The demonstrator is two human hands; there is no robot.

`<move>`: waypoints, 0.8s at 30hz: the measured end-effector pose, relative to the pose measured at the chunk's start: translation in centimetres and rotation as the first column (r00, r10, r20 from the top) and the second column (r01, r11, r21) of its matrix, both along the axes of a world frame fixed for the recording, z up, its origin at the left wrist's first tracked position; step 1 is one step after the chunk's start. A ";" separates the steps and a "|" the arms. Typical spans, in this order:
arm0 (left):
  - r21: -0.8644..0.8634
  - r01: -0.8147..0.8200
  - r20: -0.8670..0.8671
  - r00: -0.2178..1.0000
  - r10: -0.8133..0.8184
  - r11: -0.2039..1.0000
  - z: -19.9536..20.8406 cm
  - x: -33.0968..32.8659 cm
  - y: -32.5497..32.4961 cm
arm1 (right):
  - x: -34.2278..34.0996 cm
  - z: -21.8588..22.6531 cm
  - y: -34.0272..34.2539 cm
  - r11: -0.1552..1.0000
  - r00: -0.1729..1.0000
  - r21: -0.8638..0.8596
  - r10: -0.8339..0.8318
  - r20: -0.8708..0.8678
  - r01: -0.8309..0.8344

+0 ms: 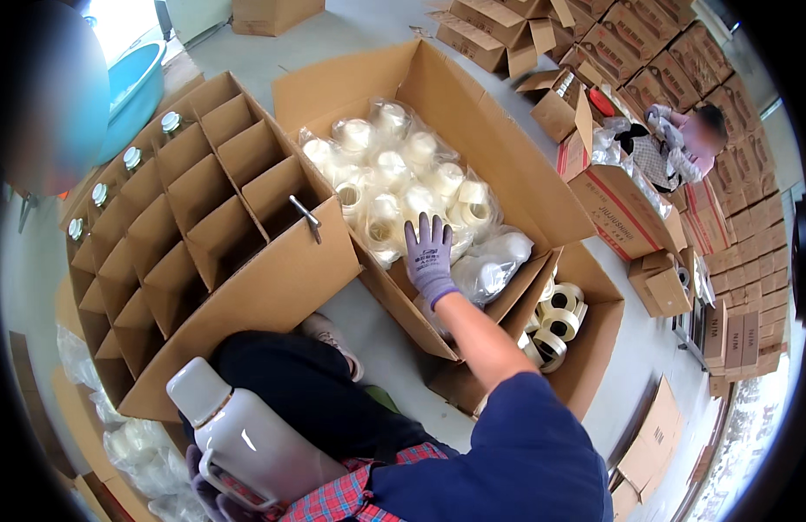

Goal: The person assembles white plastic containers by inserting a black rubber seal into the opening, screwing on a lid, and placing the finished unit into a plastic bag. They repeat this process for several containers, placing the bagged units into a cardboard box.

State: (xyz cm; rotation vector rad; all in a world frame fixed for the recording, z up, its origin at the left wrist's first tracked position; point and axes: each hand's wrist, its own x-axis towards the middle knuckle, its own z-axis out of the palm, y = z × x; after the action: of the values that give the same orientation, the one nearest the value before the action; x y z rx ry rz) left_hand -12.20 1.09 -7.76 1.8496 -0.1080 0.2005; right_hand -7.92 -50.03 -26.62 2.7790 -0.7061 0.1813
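Note:
A grey-white jug (268, 439) with a cap and a side handle leans across my lap at the lower left. My left hand (213, 498), in a purple glove and partly hidden by the jug, is closed around its handle side. My right hand (430, 257), gloved in grey-purple, reaches forward with its fingers stretched out. It is over several white cup-shaped parts (391, 167) wrapped in clear plastic bags, inside an open carton (507, 161). Whether its fingertips touch the bags, I cannot tell. At my left stands a divided carton (255, 335); silver-capped bottles (131, 158) fill its far-left row.
A metal bar (305, 217) sits on the divided carton's edge. Beyond my right arm, another carton (594, 378) holds white rings (560, 324). A co-worker (673, 148) is among cartons at the right. Stacked boxes (742, 191) line that wall. A blue tub (133, 104) stands upper left.

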 end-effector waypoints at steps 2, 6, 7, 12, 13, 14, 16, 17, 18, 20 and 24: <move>0.096 -0.025 0.094 0.995 0.015 0.995 0.6 1.6 -0.3 | -1.0 -5.3 -4.0 0.987 0.985 -0.119 0.094 -0.144 -0.112; 0.250 -0.135 0.237 0.969 0.074 0.959 1.1 3.6 0.2 | 1.7 -5.8 -5.4 0.981 0.914 0.191 0.097 -0.394 -0.021; 0.275 -0.151 0.256 0.963 0.079 0.950 1.3 3.9 0.4 | 2.2 -5.2 -5.9 0.970 0.932 0.241 0.096 -0.350 -0.009; 0.179 -0.185 0.058 0.982 0.178 0.966 0.4 4.4 2.8 | -0.9 -4.3 -11.8 0.619 0.858 0.785 -0.407 0.315 0.006; 0.194 -0.189 0.049 0.982 0.183 0.963 0.0 4.4 3.1 | -1.5 -2.8 -13.1 0.258 0.675 0.957 -0.684 0.276 -0.130; 0.226 -0.223 0.060 0.975 0.215 0.948 0.5 3.6 3.5 | -1.1 -2.9 -13.7 0.347 0.597 0.902 -0.677 0.431 -0.257; 0.234 -0.117 0.028 0.993 0.114 0.965 -0.3 5.4 3.7 | -6.7 -5.7 -17.0 0.014 0.408 0.839 -0.869 0.279 -0.544; 0.277 -0.089 0.016 0.996 0.088 0.957 0.0 5.5 3.5 | -7.4 -5.8 -16.6 -0.101 0.391 0.772 -0.899 0.200 -0.627; 0.319 -0.061 0.002 0.998 0.063 0.946 0.3 5.5 3.3 | -7.4 -6.2 -16.1 -0.127 0.395 0.768 -0.902 0.173 -0.628; 0.364 -0.033 -0.019 0.999 0.043 0.931 0.7 5.4 3.2 | -6.7 -7.0 -14.7 -0.178 0.400 0.757 -0.909 0.118 -0.628; 0.354 -0.035 0.059 0.998 0.015 0.934 0.3 5.3 4.2 | -5.1 -6.8 -13.8 0.227 0.534 0.945 -0.843 0.071 0.234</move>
State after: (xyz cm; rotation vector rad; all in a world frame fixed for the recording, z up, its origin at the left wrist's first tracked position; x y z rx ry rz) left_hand -6.85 5.25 -7.44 2.2084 -0.1678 0.2639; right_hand -13.02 -63.84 -33.44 2.8941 -2.7068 0.7495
